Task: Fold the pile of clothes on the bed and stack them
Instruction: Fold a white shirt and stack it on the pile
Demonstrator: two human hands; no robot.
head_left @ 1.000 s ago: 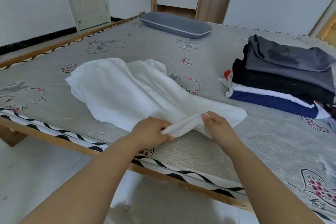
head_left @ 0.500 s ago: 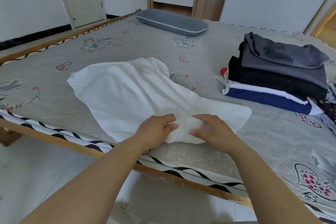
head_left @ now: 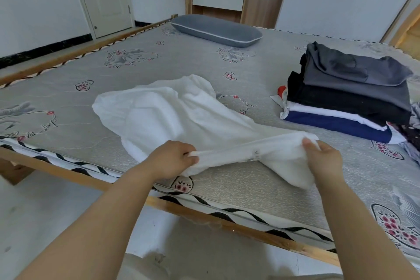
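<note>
A white garment (head_left: 172, 116) lies spread across the grey patterned mattress (head_left: 68, 98), reaching from the middle toward the near edge. My left hand (head_left: 172, 159) grips its near hem with curled fingers. My right hand (head_left: 322, 157) pinches the same hem farther right, and the edge is stretched taut between the two hands, lifted a little off the bed. A stack of folded clothes (head_left: 347, 95) sits at the right: grey on top, black beneath, then white and navy.
A grey pillow (head_left: 216, 29) lies at the far end of the bed. Loose patterned clothes (head_left: 412, 134) show at the right edge beside the stack. The wooden bed rail (head_left: 204, 218) runs along the near side. A door and a wooden cabinet stand behind.
My hands were close together on the bunched hem; they have moved apart, the right one going right, pulling the white edge out straight between them.
</note>
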